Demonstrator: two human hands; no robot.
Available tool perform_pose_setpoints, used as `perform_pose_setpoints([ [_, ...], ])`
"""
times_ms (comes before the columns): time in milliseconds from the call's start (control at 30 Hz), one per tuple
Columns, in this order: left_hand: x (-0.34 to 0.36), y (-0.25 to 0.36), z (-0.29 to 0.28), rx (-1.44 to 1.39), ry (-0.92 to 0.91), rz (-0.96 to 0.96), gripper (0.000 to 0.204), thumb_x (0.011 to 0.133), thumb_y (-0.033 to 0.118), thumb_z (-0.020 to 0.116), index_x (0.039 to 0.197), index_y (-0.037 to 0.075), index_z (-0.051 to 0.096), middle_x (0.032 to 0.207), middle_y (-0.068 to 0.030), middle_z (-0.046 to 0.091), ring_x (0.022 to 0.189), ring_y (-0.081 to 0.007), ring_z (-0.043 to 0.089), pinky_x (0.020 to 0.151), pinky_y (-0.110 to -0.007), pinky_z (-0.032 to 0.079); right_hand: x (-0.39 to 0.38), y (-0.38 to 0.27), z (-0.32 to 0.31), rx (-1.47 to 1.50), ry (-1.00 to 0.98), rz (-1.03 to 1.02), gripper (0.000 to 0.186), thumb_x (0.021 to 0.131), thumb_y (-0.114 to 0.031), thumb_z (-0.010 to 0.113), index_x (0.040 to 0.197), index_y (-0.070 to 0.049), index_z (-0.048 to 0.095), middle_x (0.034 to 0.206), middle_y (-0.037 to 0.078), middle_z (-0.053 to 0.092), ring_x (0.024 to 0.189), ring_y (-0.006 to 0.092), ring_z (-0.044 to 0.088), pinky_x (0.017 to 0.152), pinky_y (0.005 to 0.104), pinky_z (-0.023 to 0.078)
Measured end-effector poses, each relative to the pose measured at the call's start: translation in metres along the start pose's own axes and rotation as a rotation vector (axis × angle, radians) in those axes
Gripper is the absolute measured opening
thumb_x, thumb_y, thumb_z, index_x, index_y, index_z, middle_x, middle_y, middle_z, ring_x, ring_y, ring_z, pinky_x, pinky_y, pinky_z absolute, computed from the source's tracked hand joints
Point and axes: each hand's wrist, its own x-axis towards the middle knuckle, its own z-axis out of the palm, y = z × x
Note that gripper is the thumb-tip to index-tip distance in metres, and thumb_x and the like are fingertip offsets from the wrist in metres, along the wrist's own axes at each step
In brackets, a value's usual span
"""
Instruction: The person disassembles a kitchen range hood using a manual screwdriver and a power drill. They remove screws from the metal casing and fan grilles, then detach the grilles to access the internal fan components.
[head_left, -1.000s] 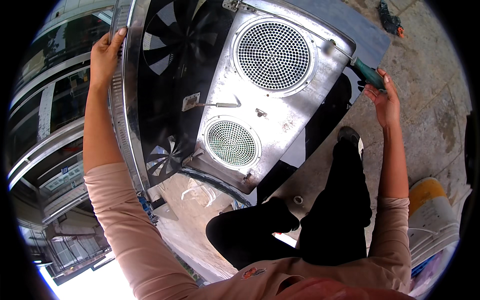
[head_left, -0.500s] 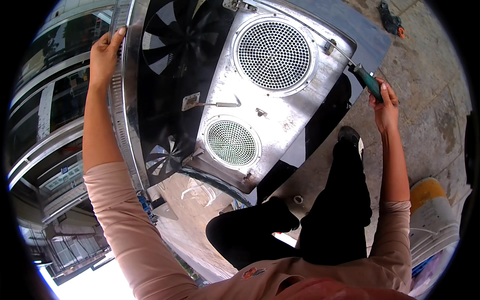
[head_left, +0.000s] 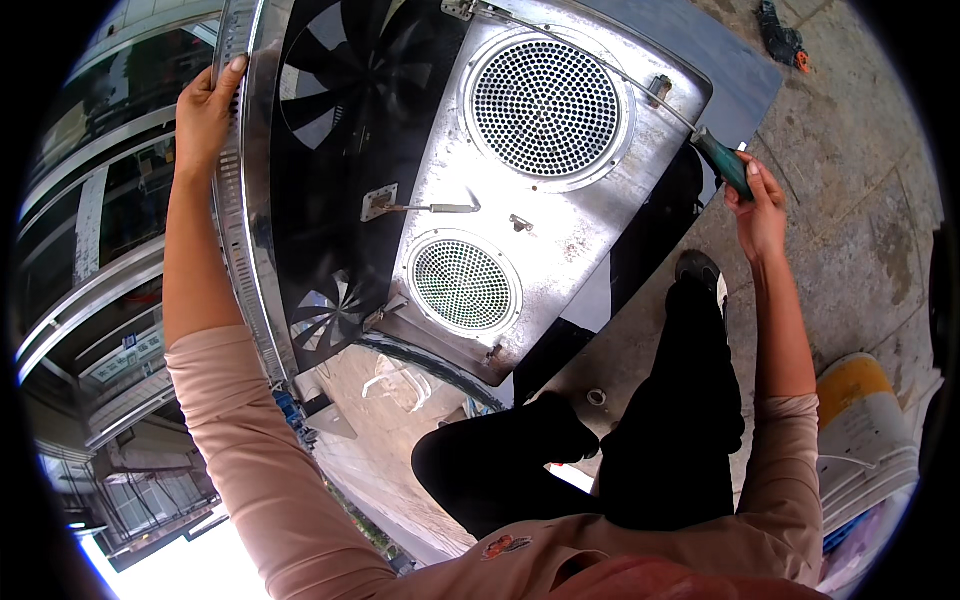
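Note:
My left hand (head_left: 203,118) is wrapped round the edge of an upright perforated metal frame (head_left: 232,185), its thumb resting on the near face. In my right hand (head_left: 757,205), fingers closed, is the green handle of a long screwdriver (head_left: 722,160). Its thin shaft runs across the upper part of a silver metal panel (head_left: 560,215) toward a hinge bracket (head_left: 459,9) at the panel's top left corner. Whether the tip sits in a screw there is too small to tell. Two round perforated grilles, a large one (head_left: 545,108) and a smaller one (head_left: 461,284), are set in the panel.
Left of the panel is a dark surface with a large black fan (head_left: 365,70) and a smaller fan (head_left: 330,312). A rod-like stay (head_left: 435,208) juts from it over the panel. A dark power tool (head_left: 780,38) lies on the concrete floor; a white bucket (head_left: 862,430) stands by my right elbow.
My right hand and the screwdriver handle have shifted slightly left, and the shaft lies a little differently across the panel. My left hand keeps its hold on the frame.

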Motion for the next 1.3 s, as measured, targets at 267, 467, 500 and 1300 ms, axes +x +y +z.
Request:
perform_pose_setpoints([
  [267, -0.001, 0.002, 0.0, -0.021, -0.013, -0.026, 0.042, 0.091, 0.042, 0.065, 0.092, 0.0, 0.068, 0.072, 0.0053, 0.058, 0.064, -0.0022, 0.046, 0.058, -0.019, 0.038, -0.001, 0.001, 0.004, 0.026, 0.014, 0.005, 0.033, 0.1, -0.025, 0.052, 0.12, 0.0, 0.058, 0.082, 0.005, 0.059, 0.066, 0.0113, 0.051, 0.062, 0.0243, 0.041],
  [467, -0.002, 0.004, -0.001, -0.011, -0.012, -0.023, 0.042, 0.091, 0.042, 0.065, 0.092, 0.0, 0.068, 0.073, 0.0047, 0.059, 0.064, -0.0022, 0.047, 0.059, -0.019, 0.038, -0.003, 0.004, 0.005, 0.05, 0.017, 0.004, 0.03, 0.1, -0.022, 0.051, 0.117, 0.0, 0.06, 0.085, 0.009, 0.06, 0.064, 0.0119, 0.049, 0.059, 0.0247, 0.039],
  [500, -0.002, 0.004, 0.0, -0.016, -0.012, -0.023, 0.042, 0.091, 0.042, 0.066, 0.092, 0.0, 0.068, 0.073, 0.0046, 0.059, 0.064, -0.0023, 0.047, 0.059, -0.019, 0.038, -0.004, 0.005, 0.005, 0.046, 0.015, 0.003, 0.03, 0.1, -0.022, 0.051, 0.117, 0.0, 0.06, 0.085, 0.01, 0.06, 0.064, 0.0119, 0.049, 0.059, 0.0246, 0.039],
  [1300, 0.002, -0.004, -0.001, -0.043, -0.016, -0.016, 0.043, 0.091, 0.044, 0.065, 0.091, 0.001, 0.067, 0.073, 0.0045, 0.058, 0.065, -0.0031, 0.047, 0.06, -0.02, 0.038, 0.008, 0.021, -0.02, 0.054, -0.129, -0.148, 0.042, 0.088, -0.005, 0.065, 0.128, -0.001, 0.055, 0.116, 0.009, 0.061, 0.092, 0.0176, 0.061, 0.085, 0.0307, 0.047],
])
